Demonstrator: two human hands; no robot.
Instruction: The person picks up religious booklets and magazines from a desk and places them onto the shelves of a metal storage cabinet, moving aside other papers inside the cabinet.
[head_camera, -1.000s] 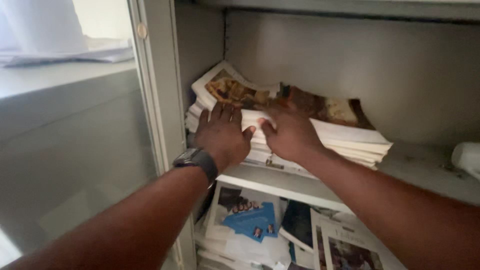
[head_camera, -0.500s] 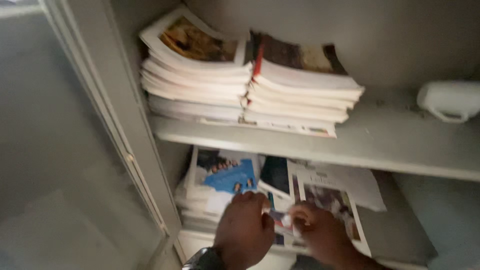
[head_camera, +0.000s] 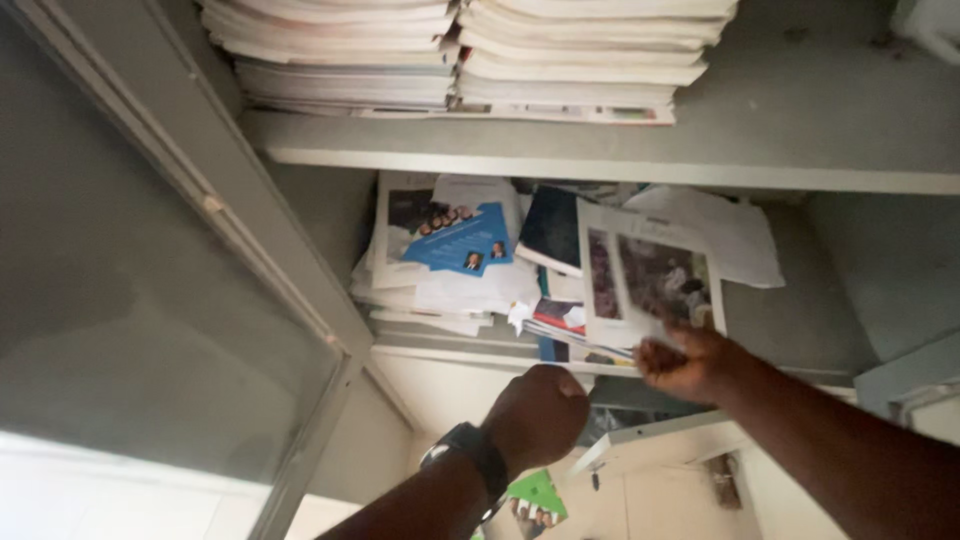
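Observation:
My right hand pinches the lower edge of a white printed sheet with photos, which lies on the messy pile of papers on the lower shelf of a grey cabinet. Just below that shelf's front edge hovers my left hand, curled into a loose fist and wearing a dark watch, with nothing seen in it. A blue leaflet lies on top of the pile's left part. Two neat stacks of magazines rest on the upper shelf.
The glass cabinet door stands open at the left. A white object sits at the far right of the upper shelf. A green leaflet and another shelf edge show below my hands.
My hands left the magazine stacks on the upper shelf and dropped to the lower shelf. The view tilted downward, and my right hand has taken hold of the printed sheet.

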